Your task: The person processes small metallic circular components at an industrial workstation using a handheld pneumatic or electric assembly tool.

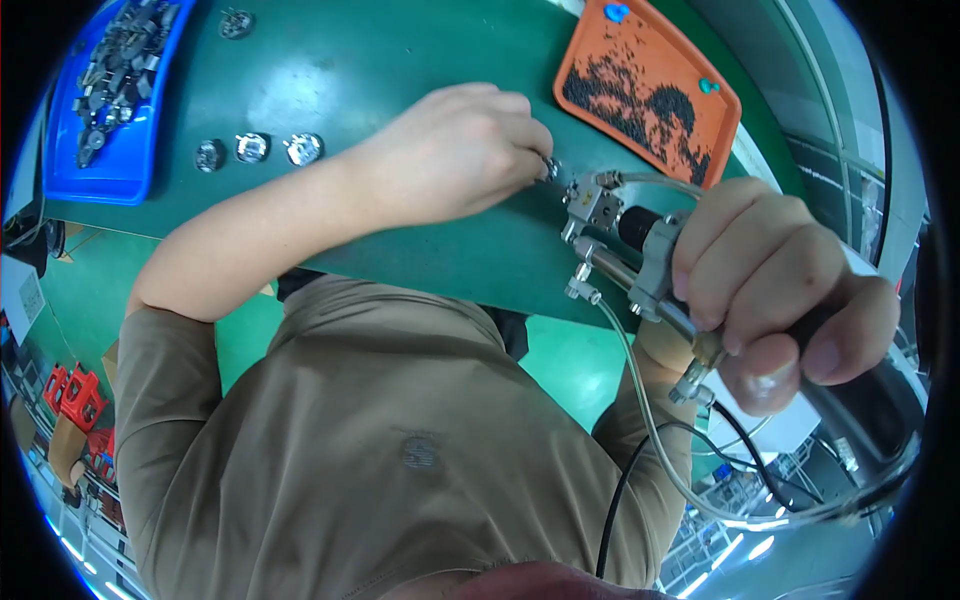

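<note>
My left hand [462,150] is over the green table, its fingers pinched on a small round metal part [551,169] that they mostly hide. Beside it, the metal valve block [597,207] of a pneumatic hand tool points at the part; whether they touch I cannot tell. My right hand [785,290] is wrapped round the tool's dark body [868,395]. Three similar round metal parts, a dark one [208,155], a bright one [252,148] and another bright one [304,149], lie left of my left forearm.
An orange tray [592,92] holding many tiny black pieces stands at the far right. At the far left is a blue tray [120,188] heaped with metal parts. One loose round part [235,24] lies near it. A clear hose [640,390] and black cable [612,515] trail from the tool.
</note>
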`<move>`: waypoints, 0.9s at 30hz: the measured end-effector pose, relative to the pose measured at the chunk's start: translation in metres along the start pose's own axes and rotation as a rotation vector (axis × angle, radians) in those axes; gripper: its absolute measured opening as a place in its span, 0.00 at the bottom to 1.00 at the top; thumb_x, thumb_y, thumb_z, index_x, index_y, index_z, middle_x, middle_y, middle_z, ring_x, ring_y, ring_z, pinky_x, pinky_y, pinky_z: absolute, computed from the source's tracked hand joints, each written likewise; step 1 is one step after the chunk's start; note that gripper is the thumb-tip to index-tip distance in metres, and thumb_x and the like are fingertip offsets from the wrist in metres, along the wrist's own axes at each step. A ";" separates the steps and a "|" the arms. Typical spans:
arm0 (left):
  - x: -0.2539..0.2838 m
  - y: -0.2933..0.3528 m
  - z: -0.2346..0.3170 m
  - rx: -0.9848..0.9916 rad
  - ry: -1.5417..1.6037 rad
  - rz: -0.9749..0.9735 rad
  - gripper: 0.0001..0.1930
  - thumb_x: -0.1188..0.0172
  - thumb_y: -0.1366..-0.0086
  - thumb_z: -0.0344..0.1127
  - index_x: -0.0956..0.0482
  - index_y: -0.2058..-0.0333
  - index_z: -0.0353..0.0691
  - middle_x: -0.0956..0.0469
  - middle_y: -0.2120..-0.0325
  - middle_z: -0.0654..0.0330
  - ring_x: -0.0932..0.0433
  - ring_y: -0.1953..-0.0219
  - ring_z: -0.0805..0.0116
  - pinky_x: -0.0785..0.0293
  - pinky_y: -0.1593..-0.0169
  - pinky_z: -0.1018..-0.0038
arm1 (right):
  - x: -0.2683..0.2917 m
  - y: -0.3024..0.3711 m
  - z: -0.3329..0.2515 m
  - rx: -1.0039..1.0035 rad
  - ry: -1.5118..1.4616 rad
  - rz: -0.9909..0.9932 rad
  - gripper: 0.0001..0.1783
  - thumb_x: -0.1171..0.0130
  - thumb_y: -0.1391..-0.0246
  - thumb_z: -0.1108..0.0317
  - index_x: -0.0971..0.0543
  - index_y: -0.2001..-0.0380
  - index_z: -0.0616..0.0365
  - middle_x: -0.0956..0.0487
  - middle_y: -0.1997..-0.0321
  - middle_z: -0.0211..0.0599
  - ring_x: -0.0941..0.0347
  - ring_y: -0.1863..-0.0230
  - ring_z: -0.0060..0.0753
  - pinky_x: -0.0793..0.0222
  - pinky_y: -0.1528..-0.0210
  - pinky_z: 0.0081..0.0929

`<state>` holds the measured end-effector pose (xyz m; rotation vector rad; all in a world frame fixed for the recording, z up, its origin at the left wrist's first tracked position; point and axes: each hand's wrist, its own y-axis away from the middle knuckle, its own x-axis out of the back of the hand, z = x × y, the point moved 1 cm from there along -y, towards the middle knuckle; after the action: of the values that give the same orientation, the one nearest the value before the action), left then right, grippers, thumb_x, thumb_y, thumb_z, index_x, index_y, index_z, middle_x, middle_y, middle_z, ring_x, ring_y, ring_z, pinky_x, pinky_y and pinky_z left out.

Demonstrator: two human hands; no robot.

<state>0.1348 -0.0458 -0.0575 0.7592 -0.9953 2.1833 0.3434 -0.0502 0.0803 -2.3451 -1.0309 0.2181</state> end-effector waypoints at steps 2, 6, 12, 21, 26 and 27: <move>-0.004 -0.008 0.004 -0.006 0.055 -0.062 0.06 0.33 0.44 0.32 0.14 0.66 0.40 0.18 0.60 0.62 0.21 0.58 0.60 0.24 0.53 0.64 | -0.008 0.001 -0.006 -0.001 0.053 0.059 0.15 0.37 0.41 0.75 0.33 0.62 0.47 0.26 0.78 0.26 0.32 0.85 0.23 0.31 0.79 0.25; 0.004 0.011 0.008 0.059 0.027 -0.033 0.06 0.34 0.44 0.32 0.15 0.66 0.42 0.21 0.64 0.63 0.22 0.60 0.61 0.25 0.55 0.65 | -0.035 -0.012 0.005 -0.014 0.037 0.189 0.22 0.33 0.54 0.87 0.32 0.64 0.54 0.25 0.81 0.33 0.29 0.86 0.36 0.31 0.81 0.33; 0.035 0.004 0.022 0.047 -0.299 -0.122 0.07 0.37 0.46 0.32 0.16 0.66 0.44 0.19 0.64 0.65 0.21 0.59 0.65 0.25 0.55 0.66 | -0.011 0.016 -0.028 0.253 -0.037 0.334 0.17 0.33 0.49 0.77 0.28 0.59 0.52 0.26 0.81 0.27 0.29 0.85 0.26 0.31 0.81 0.24; 0.238 0.161 -0.062 0.685 -1.014 0.459 0.08 0.29 0.43 0.31 0.11 0.64 0.40 0.14 0.56 0.55 0.17 0.54 0.53 0.22 0.48 0.62 | 0.007 0.004 -0.043 0.283 0.057 0.266 0.21 0.31 0.45 0.76 0.30 0.54 0.51 0.24 0.79 0.27 0.28 0.85 0.24 0.30 0.82 0.22; 0.202 0.072 -0.066 0.486 -0.806 0.377 0.10 0.29 0.41 0.35 0.11 0.60 0.43 0.17 0.49 0.52 0.20 0.48 0.50 0.23 0.44 0.60 | 0.007 0.007 -0.043 0.205 0.073 0.278 0.21 0.32 0.46 0.77 0.31 0.54 0.51 0.27 0.80 0.28 0.30 0.85 0.28 0.33 0.83 0.26; 0.187 0.041 -0.075 0.376 -0.708 0.331 0.09 0.30 0.39 0.36 0.11 0.60 0.43 0.17 0.49 0.52 0.19 0.48 0.50 0.23 0.43 0.60 | 0.003 0.010 -0.045 0.210 0.080 0.328 0.21 0.32 0.46 0.77 0.31 0.54 0.51 0.28 0.81 0.28 0.31 0.86 0.28 0.34 0.83 0.28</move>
<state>-0.0341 0.0464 0.0150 1.7330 -1.1015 2.4688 0.3682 -0.0732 0.1124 -2.2957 -0.5521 0.3365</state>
